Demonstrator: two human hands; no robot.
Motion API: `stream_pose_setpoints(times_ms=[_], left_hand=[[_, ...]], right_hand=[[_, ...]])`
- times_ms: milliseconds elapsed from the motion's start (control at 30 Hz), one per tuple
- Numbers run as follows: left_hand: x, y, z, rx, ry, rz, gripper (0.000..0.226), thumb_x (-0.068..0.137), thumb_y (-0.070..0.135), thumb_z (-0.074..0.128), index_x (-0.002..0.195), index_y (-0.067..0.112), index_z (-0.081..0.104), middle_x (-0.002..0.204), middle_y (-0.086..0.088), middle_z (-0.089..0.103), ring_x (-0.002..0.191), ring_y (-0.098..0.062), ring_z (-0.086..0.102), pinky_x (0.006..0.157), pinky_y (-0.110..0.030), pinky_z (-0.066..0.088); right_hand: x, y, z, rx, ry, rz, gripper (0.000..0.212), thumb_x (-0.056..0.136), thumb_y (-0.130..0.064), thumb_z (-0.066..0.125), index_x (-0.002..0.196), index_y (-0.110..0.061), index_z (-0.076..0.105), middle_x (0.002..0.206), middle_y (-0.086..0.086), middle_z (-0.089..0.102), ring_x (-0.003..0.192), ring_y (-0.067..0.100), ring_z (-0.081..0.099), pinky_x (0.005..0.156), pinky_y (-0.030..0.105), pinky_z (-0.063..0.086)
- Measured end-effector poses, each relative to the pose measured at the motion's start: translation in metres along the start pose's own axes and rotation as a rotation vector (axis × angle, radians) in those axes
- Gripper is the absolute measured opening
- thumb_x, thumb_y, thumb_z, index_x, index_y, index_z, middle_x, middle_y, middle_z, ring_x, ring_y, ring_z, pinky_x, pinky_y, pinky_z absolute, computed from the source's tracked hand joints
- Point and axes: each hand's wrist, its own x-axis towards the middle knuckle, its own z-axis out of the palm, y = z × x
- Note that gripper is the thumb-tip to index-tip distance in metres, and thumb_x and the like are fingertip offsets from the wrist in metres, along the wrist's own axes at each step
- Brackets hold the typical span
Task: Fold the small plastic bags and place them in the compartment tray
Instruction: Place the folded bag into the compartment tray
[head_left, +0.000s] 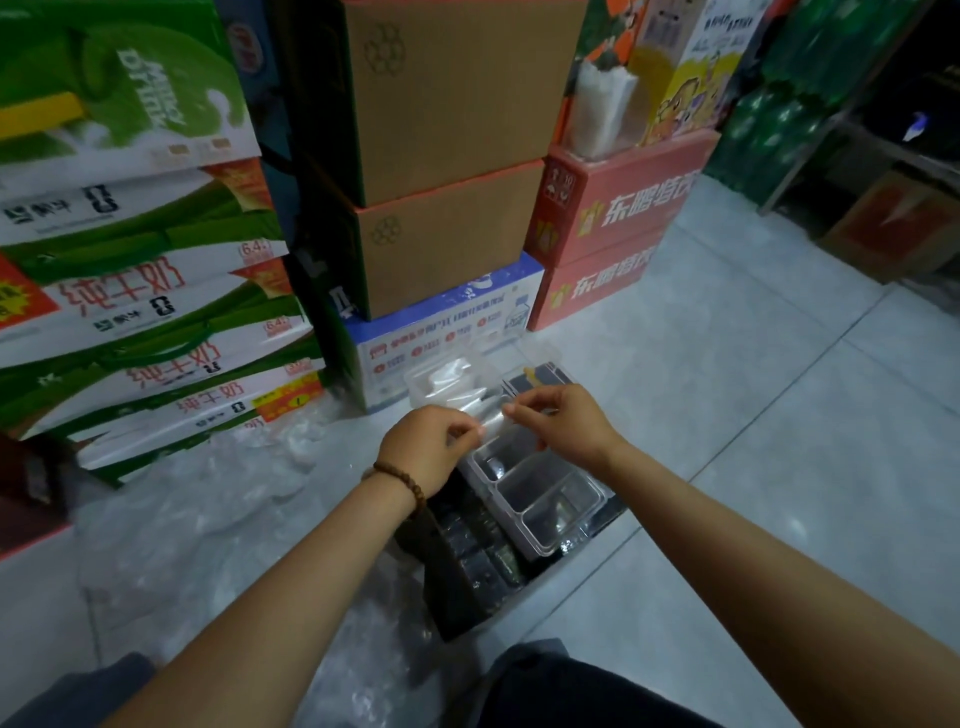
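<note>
Many big boxes stand on the far side of the grey tiled floor (779, 467). Green and white milk boxes (130, 260) are piled up on the left. Two brown cardboard boxes (452, 104) sit in the middle on a blue and white box (441, 332). Two red boxes (613, 228) are stacked on the right.

A crumpled clear plastic sheet (197, 493) lies on the floor at the near left. A dark box (467, 561) sits near the person, and the clear compartment tray (540, 493) lies on top of it. Another clear tray (447, 379) sits just beyond, with see-through plastic in it.

Both hands are up over the far end of the compartment tray. The left hand (426, 447) pinches one end of a small plastic bag (493, 415), and the right hand (563, 426) pinches the other end. The bag is stretched between them. A brown bead bracelet (400, 478) is on the left wrist.
</note>
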Motion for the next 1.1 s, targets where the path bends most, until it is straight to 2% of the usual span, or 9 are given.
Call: stream_pose_setpoints(times_ms=[100,233,333,467,567,767,867,967,1100], left_hand=[[0.001,-0.001,0.000,0.164,0.062,0.035,0.020,0.093,0.039,0.056,0.092,0.026,0.071,0.093,0.008,0.054,0.082,-0.009,0.054,0.059,-0.015,0.032],[0.001,-0.005,0.002,0.227,0.121,0.026,0.017,0.091,0.040,0.059,0.098,0.028,0.070,0.097,0.006,0.041,0.080,-0.006,0.044,0.056,-0.013,0.025],[0.002,-0.006,0.005,0.285,0.135,0.055,0.017,0.091,0.038,0.059,0.099,0.026,0.070,0.105,0.005,0.040,0.096,-0.009,0.043,0.068,-0.018,0.030],[0.002,-0.011,0.009,0.254,0.136,0.076,0.021,0.093,0.037,0.055,0.107,0.028,0.069,0.135,0.005,0.037,0.123,-0.015,0.034,0.090,-0.027,0.036],[-0.006,-0.015,0.011,0.242,0.155,0.222,0.029,0.094,0.036,0.053,0.122,0.033,0.058,0.145,0.009,0.035,0.129,-0.015,0.029,0.106,-0.029,0.022],[-0.019,-0.027,0.015,0.353,0.124,0.229,0.036,0.098,0.043,0.040,0.132,0.039,0.051,0.157,0.007,0.018,0.142,-0.017,0.007,0.113,-0.028,-0.001],[-0.022,-0.030,0.016,0.341,0.104,0.228,0.037,0.099,0.042,0.040,0.135,0.040,0.047,0.156,0.005,0.020,0.143,-0.018,0.009,0.118,-0.037,0.005],[-0.025,-0.031,0.013,0.300,0.117,0.231,0.037,0.097,0.041,0.044,0.134,0.036,0.049,0.154,0.006,0.026,0.143,-0.017,0.014,0.117,-0.037,0.011],[-0.032,-0.043,-0.004,0.283,0.149,0.174,0.035,0.097,0.040,0.044,0.131,0.034,0.053,0.152,0.004,0.030,0.141,-0.018,0.019,0.115,-0.039,0.015]], right_hand=[[0.001,0.006,0.000,-0.153,0.040,-0.098,0.015,0.086,-0.024,0.073,0.098,-0.015,0.074,0.091,-0.006,0.069,0.065,-0.010,0.052,0.068,0.015,0.042],[-0.009,0.010,-0.002,-0.421,0.122,-0.356,0.026,0.088,-0.033,0.069,0.113,-0.024,0.069,0.110,-0.012,0.062,0.071,-0.005,0.054,0.066,0.007,0.035],[-0.017,0.016,0.001,-0.656,0.029,-0.518,0.043,0.092,-0.052,0.045,0.118,-0.026,0.067,0.125,-0.008,0.062,0.112,0.008,0.055,0.093,0.021,0.037],[-0.022,0.026,0.002,-0.848,-0.086,-0.454,0.071,0.085,-0.067,0.018,0.138,-0.033,0.051,0.146,-0.012,0.047,0.138,0.014,0.030,0.109,0.032,0.018],[-0.023,0.028,0.002,-0.822,-0.101,-0.399,0.077,0.082,-0.071,0.014,0.144,-0.034,0.043,0.151,-0.013,0.040,0.143,0.014,0.022,0.114,0.034,0.013],[-0.025,0.026,0.009,-0.812,-0.164,-0.358,0.082,0.078,-0.076,0.012,0.144,-0.036,0.040,0.154,-0.009,0.033,0.147,0.017,0.013,0.118,0.040,0.010],[-0.024,0.022,0.013,-0.802,-0.181,-0.325,0.074,0.084,-0.074,0.019,0.144,-0.036,0.040,0.154,-0.009,0.033,0.147,0.018,0.011,0.119,0.042,0.009],[-0.022,0.017,0.014,-0.799,-0.184,-0.292,0.051,0.098,-0.057,0.035,0.142,-0.033,0.045,0.154,-0.008,0.034,0.148,0.018,0.011,0.118,0.040,0.007],[-0.026,0.002,0.013,-0.761,-0.161,-0.315,0.059,0.091,-0.063,0.031,0.135,-0.030,0.053,0.147,-0.006,0.044,0.143,0.017,0.023,0.116,0.036,0.014]])
